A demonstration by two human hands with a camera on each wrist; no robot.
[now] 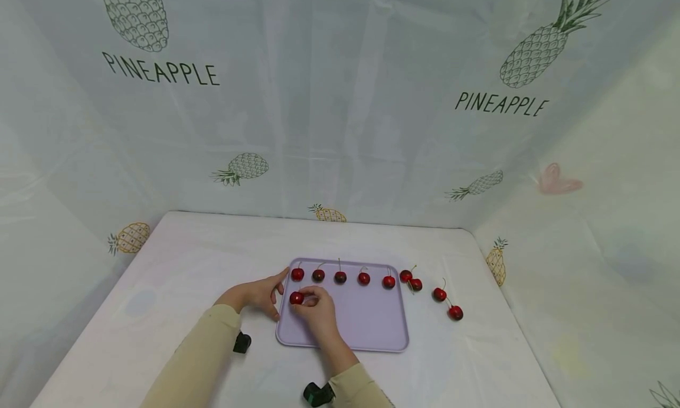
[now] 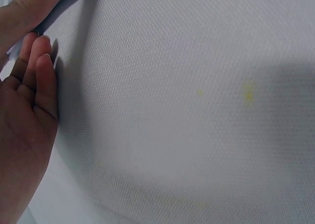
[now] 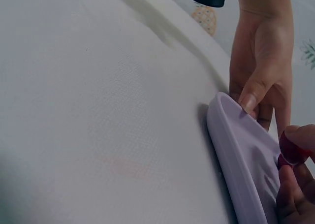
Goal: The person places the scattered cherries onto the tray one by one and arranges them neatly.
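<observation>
Between thumb and fingertips my right hand [image 1: 320, 315] pinches a dark red cherry [image 1: 296, 298] over the left part of a light purple tray [image 1: 356, 319]. Just beyond it, a row of several cherries with stems [image 1: 340, 277] lies along the tray's far side. My left hand [image 1: 258, 294] is at the tray's left edge with its fingers spread; in the right wrist view its thumb [image 3: 253, 93] touches the rim. The left wrist view shows the left hand's fingers [image 2: 45, 79] extended, with the cherry out of sight.
Several loose cherries [image 1: 439, 294] lie on the white-covered table [image 1: 489, 349] to the right of the tray, two of them close to its rim. Pineapple-printed cloth [image 1: 340, 101] hangs behind the table and along both sides.
</observation>
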